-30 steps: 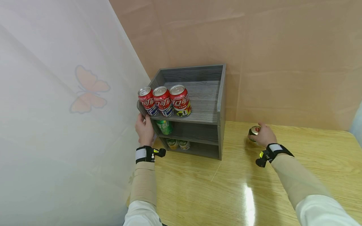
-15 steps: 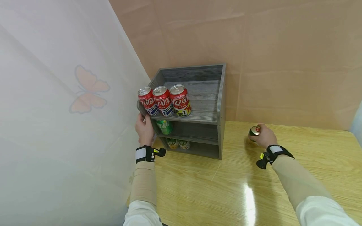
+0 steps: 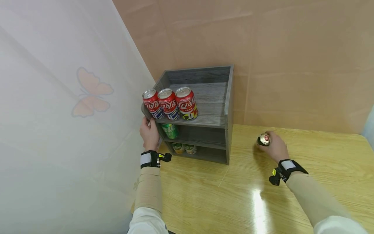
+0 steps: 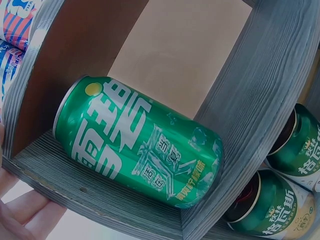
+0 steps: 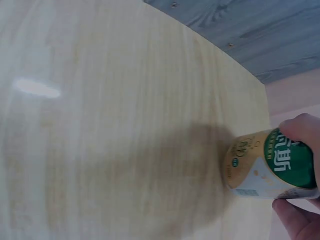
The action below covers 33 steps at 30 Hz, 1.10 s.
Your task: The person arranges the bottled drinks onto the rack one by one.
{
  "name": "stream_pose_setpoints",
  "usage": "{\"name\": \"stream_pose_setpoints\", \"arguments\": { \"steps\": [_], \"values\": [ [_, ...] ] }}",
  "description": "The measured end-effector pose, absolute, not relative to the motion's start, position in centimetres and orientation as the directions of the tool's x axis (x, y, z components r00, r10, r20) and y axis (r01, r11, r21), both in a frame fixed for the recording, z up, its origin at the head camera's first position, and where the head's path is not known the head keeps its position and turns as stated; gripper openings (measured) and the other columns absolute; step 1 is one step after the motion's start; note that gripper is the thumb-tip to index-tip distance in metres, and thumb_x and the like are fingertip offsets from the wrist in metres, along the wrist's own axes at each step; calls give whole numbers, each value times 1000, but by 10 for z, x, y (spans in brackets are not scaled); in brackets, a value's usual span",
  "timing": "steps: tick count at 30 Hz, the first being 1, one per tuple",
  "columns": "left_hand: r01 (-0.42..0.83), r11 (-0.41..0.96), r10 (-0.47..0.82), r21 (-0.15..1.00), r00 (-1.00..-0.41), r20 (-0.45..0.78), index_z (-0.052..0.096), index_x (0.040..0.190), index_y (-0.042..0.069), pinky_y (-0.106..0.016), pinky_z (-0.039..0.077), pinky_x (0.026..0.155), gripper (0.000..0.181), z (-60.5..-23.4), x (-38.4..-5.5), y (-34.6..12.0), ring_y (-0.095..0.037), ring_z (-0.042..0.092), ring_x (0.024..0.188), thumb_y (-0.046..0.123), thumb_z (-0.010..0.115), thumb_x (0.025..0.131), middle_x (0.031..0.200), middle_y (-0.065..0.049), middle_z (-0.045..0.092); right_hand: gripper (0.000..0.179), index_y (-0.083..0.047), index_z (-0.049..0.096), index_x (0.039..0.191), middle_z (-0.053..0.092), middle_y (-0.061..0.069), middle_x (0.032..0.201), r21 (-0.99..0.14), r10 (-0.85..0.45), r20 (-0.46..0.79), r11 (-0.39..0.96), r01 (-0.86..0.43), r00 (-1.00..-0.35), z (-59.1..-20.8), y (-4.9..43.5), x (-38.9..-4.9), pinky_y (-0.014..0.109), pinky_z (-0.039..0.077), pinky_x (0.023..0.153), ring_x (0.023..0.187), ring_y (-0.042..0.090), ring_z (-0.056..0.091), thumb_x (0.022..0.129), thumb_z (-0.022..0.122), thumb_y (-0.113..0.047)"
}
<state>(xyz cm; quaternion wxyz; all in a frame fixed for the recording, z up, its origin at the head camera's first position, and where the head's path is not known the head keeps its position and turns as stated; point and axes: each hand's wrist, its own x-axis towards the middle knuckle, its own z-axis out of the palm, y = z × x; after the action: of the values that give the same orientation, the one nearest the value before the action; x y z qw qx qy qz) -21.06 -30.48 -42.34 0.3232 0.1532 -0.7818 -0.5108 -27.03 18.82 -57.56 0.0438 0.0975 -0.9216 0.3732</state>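
My left hand point(image 3: 149, 133) grips the left side panel of a grey wooden shelf point(image 3: 205, 122), its fingertips at the panel's edge in the left wrist view. My right hand point(image 3: 276, 146) holds a green, white and tan drink can point(image 5: 267, 162) with a gold top, thumb and fingers curled round it, close over the table right of the shelf. On the shelf's top level stand three red cola cans, the rightmost cola can point(image 3: 186, 104) with a yellow pattern. A green soda can point(image 4: 135, 142) stands on the middle level, at the left. Two green and tan cans point(image 3: 190, 149) are on the bottom level.
The shelf stands on a light wooden table point(image 3: 204, 195), near a brown cloth backdrop point(image 3: 292, 65). A white curtain point(image 3: 73, 156) with a butterfly print hangs close along the left side.
My right hand has closed round the can and drawn it slightly toward me, its top now tilted to face the camera. The left hand stays on the shelf's side.
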Motion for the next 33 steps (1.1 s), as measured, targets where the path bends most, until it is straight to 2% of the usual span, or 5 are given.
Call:
{"name": "stream_pose_setpoints", "arguments": {
  "steps": [7,12,18,23,33],
  "values": [
    [106,425,-568,899,-742,356,62,136,19,-47,49,100,35,-424,-210,-304,-21,64,119,35,49,108,137,1,62,73,11,39,133,49,40,117,-718,-105,191,663,-212,-976,-588,186,-249,66,47,78,101,58,54,80,84,-8],
    [99,432,-569,896,-741,357,61,136,21,-48,49,99,35,-423,-210,-304,-21,64,117,37,49,108,137,2,62,73,12,35,133,44,36,119,-760,-58,166,629,-165,-984,-600,187,-235,61,48,76,98,51,52,81,82,-7],
    [107,420,-566,901,-745,352,61,137,19,-47,50,98,35,-424,-211,-304,-22,64,119,36,49,108,137,0,62,74,11,33,138,43,37,126,-794,-20,158,592,-139,-987,-607,190,-228,64,47,81,107,54,50,84,80,-8],
    [112,395,-568,912,-750,338,61,137,20,-47,51,96,35,-425,-211,-304,-21,64,117,37,49,108,137,1,62,72,11,36,136,46,37,126,-796,-30,172,585,-157,-985,-600,189,-221,66,47,83,109,55,51,83,82,-6],
    [80,422,-575,903,-746,335,61,135,21,-50,50,93,36,-426,-212,-306,-20,64,117,40,48,107,138,2,61,72,7,45,131,51,30,119,-734,-134,252,619,-280,-958,-590,177,-203,60,51,75,99,48,57,75,88,-4]
  ]
}}
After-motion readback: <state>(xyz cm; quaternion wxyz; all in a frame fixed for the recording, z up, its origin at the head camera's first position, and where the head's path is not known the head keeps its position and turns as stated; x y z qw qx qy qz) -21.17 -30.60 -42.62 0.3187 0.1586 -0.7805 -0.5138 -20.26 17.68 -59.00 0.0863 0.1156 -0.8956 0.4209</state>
